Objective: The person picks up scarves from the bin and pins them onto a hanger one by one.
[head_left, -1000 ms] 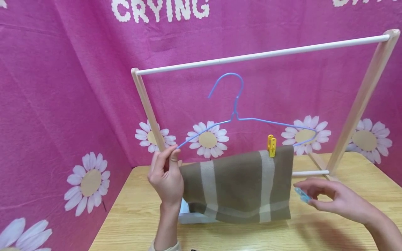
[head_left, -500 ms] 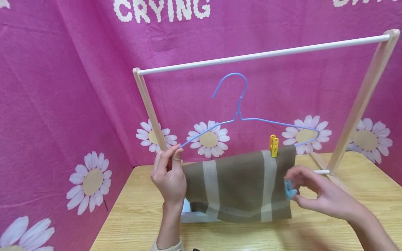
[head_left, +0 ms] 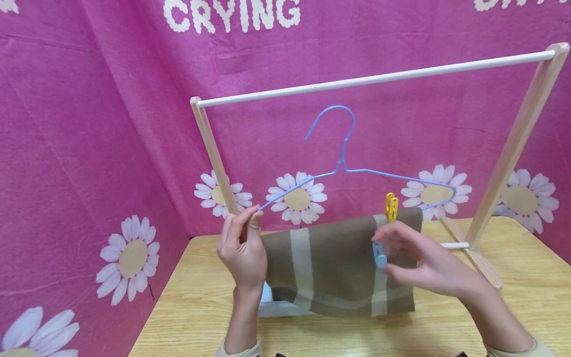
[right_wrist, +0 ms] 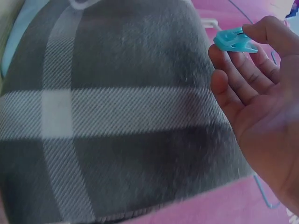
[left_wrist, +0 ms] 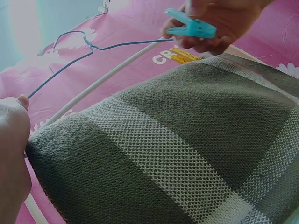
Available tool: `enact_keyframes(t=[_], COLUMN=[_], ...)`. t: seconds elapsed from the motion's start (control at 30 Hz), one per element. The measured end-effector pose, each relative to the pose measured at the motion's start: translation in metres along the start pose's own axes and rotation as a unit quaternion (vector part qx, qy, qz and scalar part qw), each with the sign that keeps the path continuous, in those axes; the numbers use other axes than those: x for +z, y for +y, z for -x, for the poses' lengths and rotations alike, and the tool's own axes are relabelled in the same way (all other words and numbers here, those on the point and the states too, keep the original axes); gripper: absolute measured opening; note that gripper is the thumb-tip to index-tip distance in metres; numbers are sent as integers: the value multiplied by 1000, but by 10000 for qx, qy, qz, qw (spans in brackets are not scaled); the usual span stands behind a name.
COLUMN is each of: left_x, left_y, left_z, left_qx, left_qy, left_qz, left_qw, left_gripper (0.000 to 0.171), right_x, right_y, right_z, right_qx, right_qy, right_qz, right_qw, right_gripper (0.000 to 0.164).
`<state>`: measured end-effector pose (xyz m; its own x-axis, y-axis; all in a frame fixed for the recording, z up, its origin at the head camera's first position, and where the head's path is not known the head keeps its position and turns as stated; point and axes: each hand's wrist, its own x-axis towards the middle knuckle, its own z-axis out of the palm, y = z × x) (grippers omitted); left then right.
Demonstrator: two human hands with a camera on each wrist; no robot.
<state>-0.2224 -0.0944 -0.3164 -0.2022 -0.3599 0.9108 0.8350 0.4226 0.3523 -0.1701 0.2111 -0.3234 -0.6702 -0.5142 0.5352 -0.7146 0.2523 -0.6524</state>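
1. Head: The left hand, fingers curled in, pinches one end of a blue hanger. A brown striped cloth hangs from it, a yellow clothespin on its top edge. The right hand, half open, holds a light-blue clothespin before the cloth.
2. Left wrist: The light-blue clothespin looks apart from the cloth.
3. Right wrist: Thumb and fingertips pinch the light-blue clothespin.

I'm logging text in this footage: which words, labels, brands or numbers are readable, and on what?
"CRYING": white letters on the pink cloth, head view.
"CR": same cloth, left wrist view; the rest unseen.
Other letters at frame edges: cut off, unreadable.
Marks on the yellow clothespin: too small to read.
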Motion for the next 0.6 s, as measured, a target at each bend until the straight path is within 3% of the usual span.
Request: enact_keyframes(t=[0.23, 0.4, 0.6], left_x=[0, 0, -1], left_y=[0, -1, -1], left_z=[0, 1, 1], left_qx=[-9, -3, -35], left_qy=[-30, -63, -105], left_qz=[-52, -46, -65], left_qw=[10000, 10000, 9999], left_gripper=[21, 22, 26], right_x=[8, 14, 24], right_y=[-7, -8, -12], right_z=[-27, -44, -61], right_qx=[-93, -395, -350], right_qy=[380, 486, 646], right_qz=[486, 156, 110], right_qw=[9980, 9979, 9972], right_gripper=[52, 51, 46])
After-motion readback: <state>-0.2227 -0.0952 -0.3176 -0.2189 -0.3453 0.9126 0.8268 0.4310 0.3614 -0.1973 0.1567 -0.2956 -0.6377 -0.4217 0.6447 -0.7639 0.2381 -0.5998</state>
